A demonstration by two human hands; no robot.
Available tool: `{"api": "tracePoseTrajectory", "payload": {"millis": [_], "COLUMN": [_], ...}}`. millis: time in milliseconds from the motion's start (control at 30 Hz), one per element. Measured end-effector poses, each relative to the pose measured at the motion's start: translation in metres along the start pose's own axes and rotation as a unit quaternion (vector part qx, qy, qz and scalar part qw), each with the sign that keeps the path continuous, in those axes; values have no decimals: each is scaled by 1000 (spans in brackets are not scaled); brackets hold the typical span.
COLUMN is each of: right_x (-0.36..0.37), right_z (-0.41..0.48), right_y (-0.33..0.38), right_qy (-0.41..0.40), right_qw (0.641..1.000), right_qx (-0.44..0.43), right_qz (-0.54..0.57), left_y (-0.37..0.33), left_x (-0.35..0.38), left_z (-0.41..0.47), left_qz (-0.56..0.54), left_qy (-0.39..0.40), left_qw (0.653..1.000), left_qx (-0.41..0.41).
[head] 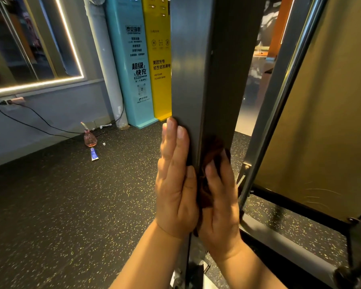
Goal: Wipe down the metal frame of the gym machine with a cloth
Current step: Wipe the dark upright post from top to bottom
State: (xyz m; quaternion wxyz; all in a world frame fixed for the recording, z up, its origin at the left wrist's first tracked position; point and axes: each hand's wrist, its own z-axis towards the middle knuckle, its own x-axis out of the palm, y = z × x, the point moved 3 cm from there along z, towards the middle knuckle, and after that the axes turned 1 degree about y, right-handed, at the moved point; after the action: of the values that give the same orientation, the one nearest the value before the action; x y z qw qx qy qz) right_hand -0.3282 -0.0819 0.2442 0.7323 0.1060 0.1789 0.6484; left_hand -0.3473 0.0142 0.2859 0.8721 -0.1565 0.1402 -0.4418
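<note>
Nearest, the left hand (175,184) lies flat against the left face of the upright post (190,59) of the metal frame, fingers straight and together, holding nothing; it seems only to steady. Just right of it, the right hand (221,205) presses a dark brown cloth (214,147) against the post's darker right face. Its fingers lie extended over the bunched cloth rather than wrapped round it, so the cloth is pinned to the metal, not clenched.

The step in hand looks like the wiping itself, on the lower part of this post. The long stretch of post above the cloth probably remains to be done. The next move calls for sliding the cloth up along that face with steady palm pressure, so it does not slip out from under the open fingers.

Farther right stand a slanted rail (279,101) and a base bar (279,236), likely awaiting the cloth too. On the speckled floor (71,205) far left are a pink bottle (90,138) and a tube (94,154).
</note>
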Motion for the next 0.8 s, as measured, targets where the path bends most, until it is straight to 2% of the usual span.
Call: {"api": "tracePoseTrajectory", "payload": {"millis": [100, 400, 500, 633, 800], "right_x": [5, -12, -8, 4, -4], "right_z": [-32, 53, 16, -45, -1], "right_y": [-10, 23, 3, -15, 3], "right_qy": [9, -7, -2, 13, 14], "right_qw": [998, 999, 999, 994, 996], "right_qx": [61, 29, 6, 79, 86], "right_qz": [10, -31, -40, -68, -33], "left_y": [-2, 8, 12, 16, 21], "left_x": [-1, -1, -1, -1, 2], "left_z": [-2, -16, -22, -33, -38], "left_qz": [10, 24, 22, 10, 16], "left_qy": [9, 33, 38, 34, 27], "left_qw": [1000, 999, 999, 999, 999], "left_qx": [-14, -6, -14, -25, -20]}}
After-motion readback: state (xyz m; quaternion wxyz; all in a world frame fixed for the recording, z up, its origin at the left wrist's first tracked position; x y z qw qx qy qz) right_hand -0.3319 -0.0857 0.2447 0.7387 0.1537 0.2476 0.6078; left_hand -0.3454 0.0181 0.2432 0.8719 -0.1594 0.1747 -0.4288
